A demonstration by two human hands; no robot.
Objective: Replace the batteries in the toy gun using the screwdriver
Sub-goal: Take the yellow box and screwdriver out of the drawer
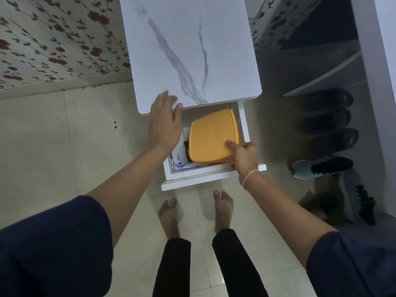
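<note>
Right hand (pixel 244 155) closed on the near right corner of a yellow box (pixel 212 136), thumb flat on the lid, remaining fingers hidden below the edge. Left hand (pixel 166 121) open, fingers spread, palm down on the front left corner of the white marbled worktop (pixel 192 50), thumb hanging over the edge above the drawer. Between the two hands: an open white drawer (pixel 214 174), pulled out from under the worktop. Inside, filling the right part under the right thumb, the yellow box; tucked just beside its left edge, below the left wrist, something dark (pixel 186 151) lying on white paper with blue print (pixel 177 161), too hidden to identify. A thin metal rod (pixel 183 135) visible close under the left hand, possibly a tool shaft, impossible to say for certain. No toy gun, batteries or screwdriver clearly recognisable anywhere; contents of the box not visible. Thin thread band (pixel 251 174) round the right wrist. Below the hands, bare feet (pixel 222 209) on a pale tiled floor (pixel 53 146). Off beyond the right hand, a row of shoes (pixel 321 167) along the floor by a dark shelf. Beyond the left hand, floral wallpaper (pixel 53 39).
</note>
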